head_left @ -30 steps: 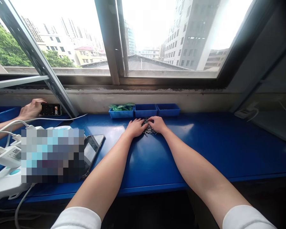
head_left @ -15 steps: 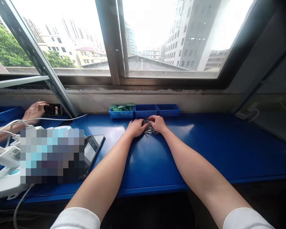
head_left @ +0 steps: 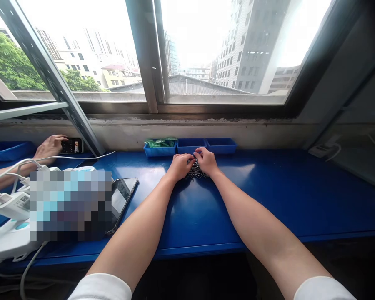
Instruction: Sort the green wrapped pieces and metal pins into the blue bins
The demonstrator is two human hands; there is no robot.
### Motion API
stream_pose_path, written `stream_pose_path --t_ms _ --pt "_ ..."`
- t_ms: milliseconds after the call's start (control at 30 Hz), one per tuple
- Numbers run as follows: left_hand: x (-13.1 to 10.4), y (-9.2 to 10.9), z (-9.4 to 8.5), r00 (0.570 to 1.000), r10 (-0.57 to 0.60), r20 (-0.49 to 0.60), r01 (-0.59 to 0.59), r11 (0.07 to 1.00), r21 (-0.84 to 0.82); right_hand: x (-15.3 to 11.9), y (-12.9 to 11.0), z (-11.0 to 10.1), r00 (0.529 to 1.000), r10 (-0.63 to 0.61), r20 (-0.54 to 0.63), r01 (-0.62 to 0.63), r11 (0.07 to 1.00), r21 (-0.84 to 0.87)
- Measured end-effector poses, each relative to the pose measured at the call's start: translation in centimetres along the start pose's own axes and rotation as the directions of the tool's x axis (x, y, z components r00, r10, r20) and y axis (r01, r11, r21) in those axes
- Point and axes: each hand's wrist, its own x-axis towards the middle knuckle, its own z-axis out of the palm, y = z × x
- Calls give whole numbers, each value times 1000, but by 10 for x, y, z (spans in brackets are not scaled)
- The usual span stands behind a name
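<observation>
Through the head camera, my one view, I have both hands close together near the middle of the frame, over a loose pile of small dark metal pieces (head_left: pixel 195 171) on the blue tabletop (head_left: pixel 203 221). The left hand (head_left: pixel 177 166) comes in from the lower left, its fingers bent and bunched at the pile's upper left side. The right hand (head_left: pixel 207 161) reaches in from the lower right, thumb and forefinger drawn toward each other at the pile's upper right side. I cannot tell whether either set of fingers is clamped on a piece; the pieces are too small and partly covered.

I judge the step in hand to be close finger work on those pieces. Any further move here calls for a light, precise pinch, with the two hands kept from knocking each other or scattering the pile.

Just beyond the hands, three blue bins sit in a row: the left bin (head_left: pixel 160 152) holds green packets (head_left: pixel 161 143), next to the middle bin (head_left: pixel 187 149) and the right bin (head_left: pixel 221 149). A dark glossy device (head_left: pixel 125 191) lies left of my left forearm. At the left edge, another person's hand (head_left: pixel 49 147) touches a phone (head_left: pixel 75 146).
</observation>
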Motion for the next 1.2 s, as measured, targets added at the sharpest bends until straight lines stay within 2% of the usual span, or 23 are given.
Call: stream_pose_path --t_ms 233,533,700,833,1033,1200 --pt "0 1 1 997 -17 -70 18 1000 10 -1 -9 -2 999 12 -53 -8 997 77" --pt "0 -3 -2 989 -108 -100 115 991 64 -2 -10 -3 996 50 81 -77 920 384" --pt "0 -3 -2 991 -103 -86 109 992 59 0 -8 -5 992 67 105 -106 897 429" --pt "0 0 -2 980 -176 -88 185 977 101 1 -8 -8 990 124 73 -142 924 356" --pt "1 -7 -1 929 -336 -152 356 926 127 3 -1 -15 984 143 -106 -136 988 71" --pt "1 -14 -1 892 -439 -108 451 883 131 6 9 -17 974 182 -133 -196 976 -99"
